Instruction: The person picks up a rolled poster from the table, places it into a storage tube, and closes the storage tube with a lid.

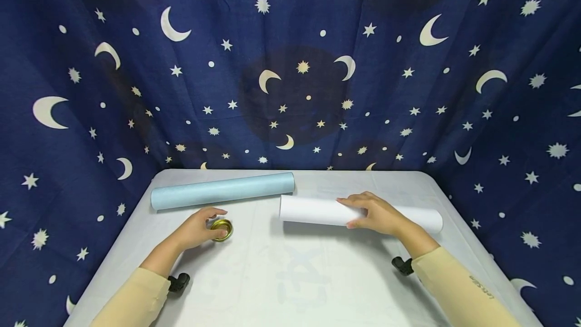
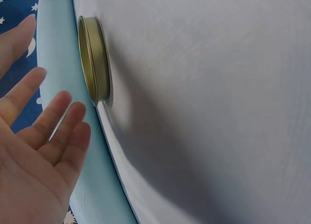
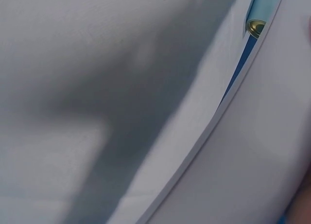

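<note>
My left hand hovers with spread, relaxed fingers around a shallow round gold tin. In the left wrist view a gap shows between those fingers and the tin, which sits on the white surface. With thumb on the near side and fingers over the top, my right hand grips a white paper roll. The right wrist view shows the roll large, its long edge running diagonally; only slivers of the hand appear at the right border.
A light blue roll lies at the back left of the white-covered table, behind the tin. A dark blue curtain with moons and stars hangs behind and along both sides. Black wrist cameras sit under the forearms.
</note>
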Action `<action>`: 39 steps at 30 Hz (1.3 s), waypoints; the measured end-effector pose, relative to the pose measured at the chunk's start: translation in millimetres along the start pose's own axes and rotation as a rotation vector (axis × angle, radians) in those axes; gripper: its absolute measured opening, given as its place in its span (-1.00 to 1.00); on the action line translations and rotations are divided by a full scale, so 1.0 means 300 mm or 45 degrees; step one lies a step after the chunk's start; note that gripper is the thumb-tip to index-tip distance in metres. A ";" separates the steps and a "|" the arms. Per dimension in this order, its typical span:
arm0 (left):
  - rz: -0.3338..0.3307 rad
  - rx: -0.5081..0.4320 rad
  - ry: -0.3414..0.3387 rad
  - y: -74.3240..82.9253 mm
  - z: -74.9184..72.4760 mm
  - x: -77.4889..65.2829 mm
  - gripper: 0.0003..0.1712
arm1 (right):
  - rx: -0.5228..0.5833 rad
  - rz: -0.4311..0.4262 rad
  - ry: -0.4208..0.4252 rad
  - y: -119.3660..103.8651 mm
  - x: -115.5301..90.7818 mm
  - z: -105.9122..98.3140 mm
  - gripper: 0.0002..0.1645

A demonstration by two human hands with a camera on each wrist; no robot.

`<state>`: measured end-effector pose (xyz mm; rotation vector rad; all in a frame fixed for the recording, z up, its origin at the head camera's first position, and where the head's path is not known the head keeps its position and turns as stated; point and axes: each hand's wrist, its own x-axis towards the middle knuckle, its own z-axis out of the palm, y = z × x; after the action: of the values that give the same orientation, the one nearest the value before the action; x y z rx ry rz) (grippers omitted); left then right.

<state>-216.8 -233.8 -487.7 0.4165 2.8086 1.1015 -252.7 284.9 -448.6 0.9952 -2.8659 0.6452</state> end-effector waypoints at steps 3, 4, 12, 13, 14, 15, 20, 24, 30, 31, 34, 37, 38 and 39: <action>0.005 0.021 -0.005 0.001 -0.002 -0.005 -0.33 | 0.002 0.005 0.000 0.001 -0.003 0.002 -0.13; 0.006 0.032 -0.005 0.002 -0.003 -0.005 -0.32 | 0.002 0.007 -0.001 0.001 -0.004 0.003 -0.12; -0.010 0.095 -0.015 0.003 -0.006 -0.008 -0.27 | 0.008 0.017 -0.012 0.002 -0.007 0.006 -0.12; -0.020 0.101 -0.019 0.001 -0.004 -0.007 -0.26 | 0.007 0.019 -0.012 0.001 -0.008 0.005 -0.12; -0.031 0.105 -0.026 -0.001 -0.003 -0.007 -0.25 | 0.007 0.021 -0.013 0.000 -0.009 0.004 -0.12; -0.043 0.112 -0.033 -0.004 -0.002 -0.007 -0.24 | 0.005 0.023 -0.013 0.000 -0.009 0.004 -0.12; -0.101 0.150 -0.063 -0.010 0.004 -0.010 -0.18 | 0.015 0.023 -0.012 -0.004 -0.009 0.001 -0.13; -0.103 0.171 -0.066 -0.009 0.008 -0.009 -0.18 | 0.022 0.023 -0.011 -0.006 -0.012 0.002 -0.13; -0.109 0.231 -0.096 -0.013 0.022 -0.004 -0.10 | 0.023 0.030 -0.018 -0.006 -0.018 0.005 -0.14; -0.114 0.236 -0.099 -0.014 0.024 -0.004 -0.09 | 0.020 0.030 -0.019 -0.006 -0.019 0.005 -0.14; -0.140 0.243 -0.093 -0.017 0.029 -0.002 -0.08 | 0.029 0.033 -0.016 -0.006 -0.021 0.005 -0.14; -0.143 0.257 -0.084 -0.018 0.032 0.004 -0.08 | 0.028 0.030 -0.018 -0.006 -0.021 0.003 -0.15; -0.146 0.263 -0.081 -0.018 0.032 0.005 -0.08 | 0.029 0.029 -0.023 -0.007 -0.021 0.003 -0.16; -0.148 0.268 -0.078 -0.018 0.032 0.007 -0.08 | 0.029 0.028 -0.028 -0.006 -0.019 0.002 -0.16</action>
<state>-218.2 -230.6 -498.5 0.2933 2.8629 0.7616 -246.9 286.8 -449.4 0.9810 -2.8988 0.6748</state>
